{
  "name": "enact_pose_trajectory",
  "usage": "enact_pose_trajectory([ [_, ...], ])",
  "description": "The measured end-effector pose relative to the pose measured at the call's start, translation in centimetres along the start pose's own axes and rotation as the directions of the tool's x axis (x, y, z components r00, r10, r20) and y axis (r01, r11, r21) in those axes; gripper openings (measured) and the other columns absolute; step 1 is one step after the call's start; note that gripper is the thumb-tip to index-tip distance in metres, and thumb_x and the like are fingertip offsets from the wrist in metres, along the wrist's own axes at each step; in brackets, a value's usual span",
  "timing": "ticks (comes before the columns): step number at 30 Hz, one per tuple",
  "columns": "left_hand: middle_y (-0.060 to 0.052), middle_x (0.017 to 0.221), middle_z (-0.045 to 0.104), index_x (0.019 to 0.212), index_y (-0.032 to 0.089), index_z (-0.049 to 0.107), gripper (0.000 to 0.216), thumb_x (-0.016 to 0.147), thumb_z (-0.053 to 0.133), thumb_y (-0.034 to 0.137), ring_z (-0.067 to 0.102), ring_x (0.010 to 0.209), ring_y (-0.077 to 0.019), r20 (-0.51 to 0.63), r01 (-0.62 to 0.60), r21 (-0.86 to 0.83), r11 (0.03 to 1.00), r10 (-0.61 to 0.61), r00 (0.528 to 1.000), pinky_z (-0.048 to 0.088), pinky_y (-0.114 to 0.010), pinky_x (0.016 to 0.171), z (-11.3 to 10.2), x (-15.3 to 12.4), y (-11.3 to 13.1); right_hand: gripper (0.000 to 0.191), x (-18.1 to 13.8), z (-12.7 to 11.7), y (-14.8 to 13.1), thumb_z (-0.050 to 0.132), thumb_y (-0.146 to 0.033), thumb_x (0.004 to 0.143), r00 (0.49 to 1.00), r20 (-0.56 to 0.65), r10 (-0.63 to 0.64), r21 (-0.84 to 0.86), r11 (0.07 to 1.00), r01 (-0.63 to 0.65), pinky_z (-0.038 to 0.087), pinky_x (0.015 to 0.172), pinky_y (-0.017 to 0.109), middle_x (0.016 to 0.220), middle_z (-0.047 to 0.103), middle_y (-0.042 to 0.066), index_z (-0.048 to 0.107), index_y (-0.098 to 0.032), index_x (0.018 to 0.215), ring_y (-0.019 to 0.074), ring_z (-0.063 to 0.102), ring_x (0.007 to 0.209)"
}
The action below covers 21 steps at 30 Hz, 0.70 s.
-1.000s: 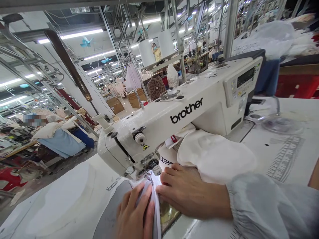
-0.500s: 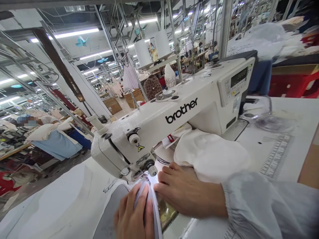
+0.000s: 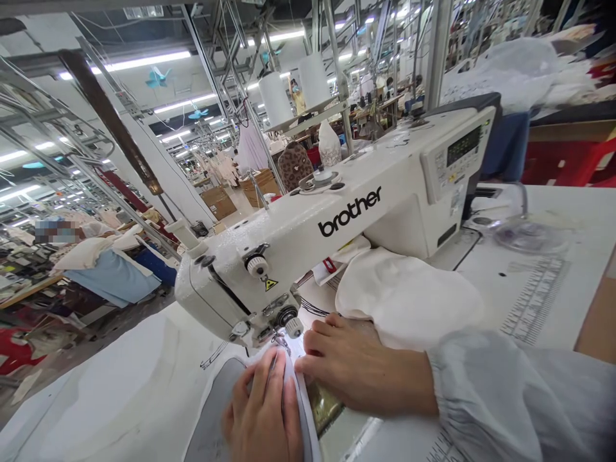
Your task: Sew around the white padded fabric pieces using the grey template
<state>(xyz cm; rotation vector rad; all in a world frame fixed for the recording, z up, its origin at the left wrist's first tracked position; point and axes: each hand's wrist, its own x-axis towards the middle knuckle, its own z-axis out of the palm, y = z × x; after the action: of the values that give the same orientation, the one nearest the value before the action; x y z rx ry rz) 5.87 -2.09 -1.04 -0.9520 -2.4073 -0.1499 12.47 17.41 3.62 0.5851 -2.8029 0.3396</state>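
My left hand (image 3: 267, 407) lies on a light grey and white fabric piece (image 3: 212, 407), its fingers stretched toward the needle area and pressing the cloth. The front of the fabric sits under the presser foot (image 3: 282, 340) of the white Brother sewing machine (image 3: 298, 231). Just right of the foot, my right hand (image 3: 356, 369) rests on the machine bed with bent fingers. Its thumb and forefinger meet at the fabric's right edge; the fingertips are partly hidden. A small lamp lights the stitching spot.
A bunched white cloth (image 3: 409, 295) lies under the machine arm, behind my right hand. Printed rulers (image 3: 536, 301) mark the tabletop to the right. Thread cones (image 3: 274, 99) stand on a rack behind. More workstations and a person fill the background at left.
The fabric and my left hand have shifted slightly right and forward, toward the presser foot. My right hand stays almost in place.
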Motion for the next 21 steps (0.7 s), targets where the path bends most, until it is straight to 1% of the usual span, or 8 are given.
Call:
enact_pose_trajectory([
  [3,-0.008,0.129,0.067,0.121,0.019,0.066,0.041,0.097,0.035,0.030,0.062,0.109,-0.0349,0.005,0.018,0.066,0.998,-0.018,1.000,0.053,-0.054,0.079,0.3,0.0,-0.1,0.014,0.0,0.0,0.0,0.047,-0.018,0.099,1.000,0.003,0.006,-0.001,1.000,-0.006,0.036,0.078,0.036,0.098,0.060,0.003,0.061,-0.020,0.102,0.0199,0.048,0.089],
  [4,-0.008,0.129,0.067,0.122,0.019,0.065,0.039,0.097,0.037,0.030,0.063,0.108,-0.0350,0.004,0.003,0.078,0.997,-0.004,1.000,0.054,-0.053,0.078,0.4,-0.1,-0.3,0.015,0.0,0.0,0.0,0.047,-0.018,0.099,1.000,0.001,0.008,-0.002,1.000,-0.008,0.036,0.078,0.036,0.098,0.060,0.003,0.061,-0.020,0.102,0.0198,0.048,0.089],
  [7,-0.006,0.129,0.067,0.126,0.023,0.063,0.037,0.095,0.044,0.033,0.066,0.104,-0.0322,0.014,-0.103,0.090,0.991,0.102,0.995,0.055,-0.046,0.071,0.9,0.0,-1.7,0.016,-0.1,0.0,0.0,0.046,-0.018,0.100,1.000,-0.006,0.010,-0.001,1.000,-0.010,0.035,0.079,0.035,0.097,0.060,0.003,0.061,-0.021,0.103,0.0195,0.048,0.089],
  [9,-0.005,0.130,0.067,0.127,0.026,0.062,0.037,0.096,0.045,0.035,0.066,0.103,-0.0293,0.049,-0.168,0.084,0.982,0.164,0.985,0.054,-0.040,0.066,0.8,0.2,-2.7,0.016,-0.1,0.1,0.0,0.046,-0.018,0.100,1.000,-0.005,0.002,0.006,1.000,-0.002,0.034,0.078,0.035,0.097,0.059,0.003,0.061,-0.020,0.102,0.0192,0.048,0.088],
  [12,-0.001,0.134,0.065,0.129,0.026,0.060,0.038,0.096,0.045,0.035,0.066,0.103,-0.0240,0.120,-0.218,0.041,0.975,0.212,0.970,0.054,-0.035,0.069,-0.1,0.6,-3.6,0.014,-0.1,0.0,0.1,0.047,-0.017,0.100,1.000,-0.002,-0.019,0.016,1.000,0.019,0.034,0.078,0.034,0.096,0.060,0.003,0.061,-0.019,0.099,0.0184,0.048,0.087],
  [14,0.002,0.136,0.063,0.131,0.029,0.059,0.037,0.096,0.046,0.035,0.066,0.103,-0.0213,0.131,-0.248,0.011,0.969,0.244,0.961,0.053,-0.034,0.074,-0.8,0.8,-3.8,0.015,-0.1,-0.1,0.2,0.046,-0.017,0.100,1.000,-0.002,-0.030,0.011,0.999,0.030,0.033,0.078,0.034,0.095,0.060,0.003,0.061,-0.019,0.097,0.0182,0.048,0.087],
  [17,0.005,0.135,0.063,0.129,0.032,0.059,0.036,0.096,0.046,0.035,0.065,0.105,-0.0205,0.101,-0.234,0.003,0.972,0.232,0.967,0.051,-0.035,0.079,-1.4,0.9,-3.6,0.015,-0.1,-0.1,0.1,0.047,-0.016,0.100,0.999,-0.010,-0.032,0.005,0.999,0.032,0.033,0.077,0.034,0.095,0.061,0.003,0.061,-0.019,0.096,0.0181,0.048,0.086],
  [21,0.004,0.134,0.064,0.130,0.033,0.059,0.036,0.097,0.044,0.036,0.065,0.105,-0.0221,0.104,-0.177,0.011,0.984,0.174,0.979,0.050,-0.037,0.080,-1.4,0.7,-3.0,0.014,0.0,0.0,0.0,0.047,-0.017,0.100,1.000,-0.011,-0.019,-0.008,1.000,0.019,0.032,0.075,0.034,0.095,0.061,0.003,0.061,-0.019,0.095,0.0180,0.048,0.085],
])
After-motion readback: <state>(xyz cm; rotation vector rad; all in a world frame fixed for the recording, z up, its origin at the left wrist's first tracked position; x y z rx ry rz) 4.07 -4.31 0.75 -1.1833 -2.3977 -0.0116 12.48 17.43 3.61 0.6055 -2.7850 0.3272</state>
